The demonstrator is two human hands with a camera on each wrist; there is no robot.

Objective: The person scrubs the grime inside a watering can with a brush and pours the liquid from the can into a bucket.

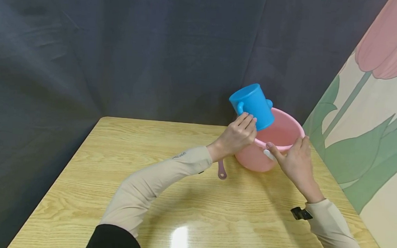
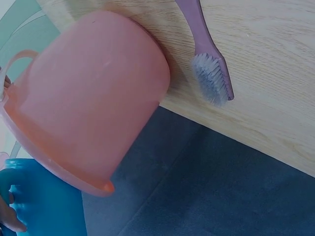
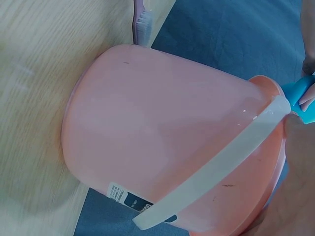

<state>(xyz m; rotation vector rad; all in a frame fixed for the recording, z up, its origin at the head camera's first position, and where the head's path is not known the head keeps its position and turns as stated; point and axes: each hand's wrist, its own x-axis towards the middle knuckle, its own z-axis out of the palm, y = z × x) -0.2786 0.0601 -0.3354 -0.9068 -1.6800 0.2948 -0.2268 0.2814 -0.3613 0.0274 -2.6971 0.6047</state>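
A blue two-handled cup (image 1: 256, 106) is tilted over the left part of a pink bucket (image 1: 256, 159). My left hand (image 1: 239, 133) grips the cup by its near side, with fingers curled at a handle. In the left wrist view, fingertips (image 2: 12, 219) show at the handle of the blue cup (image 2: 51, 201). My right hand (image 1: 296, 162) holds the bucket's near right rim, thumb toward the front and fingers over the edge. The bucket stands upright, its white handle (image 3: 216, 169) hanging down the outside. What lies deep in the bucket is hidden.
A purple brush (image 2: 214, 59) with pale bristles lies on the wooden table (image 1: 129, 195) left of the bucket. Behind the table hangs a dark curtain (image 1: 155, 53). A wall painted with a tulip (image 1: 371, 149) runs along the right side.
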